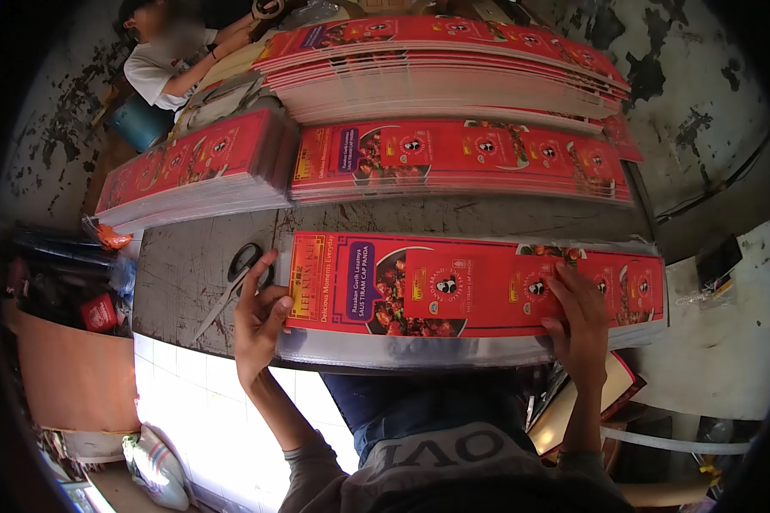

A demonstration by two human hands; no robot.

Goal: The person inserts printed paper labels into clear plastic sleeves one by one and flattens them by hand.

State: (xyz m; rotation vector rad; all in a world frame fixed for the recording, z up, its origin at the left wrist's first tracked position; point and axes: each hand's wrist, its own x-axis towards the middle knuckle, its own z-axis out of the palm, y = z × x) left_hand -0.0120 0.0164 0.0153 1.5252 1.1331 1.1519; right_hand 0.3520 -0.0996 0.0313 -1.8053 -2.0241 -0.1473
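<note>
Two bare hands on 1 red Lee Kum Kee printed strip [488, 295]: L hand [259, 329] has thumb + fingers at its left end, can't tell if pinched; R hand [582, 312] unclenched, fingers laid on the print. Strip's at table's [167, 274] near edge, atop clear plastic [419, 350], long axis L–R, logo end left. Reads "Delicious Moments Everyday", "Rasakan Gurih Lezatnya SAUS TIRAM CAP PANDA", sideways. Scissors [220, 308] just left, blades twd near edge. Beyond: matching stacks [453, 158], co-worker [158, 77] far left.
</note>
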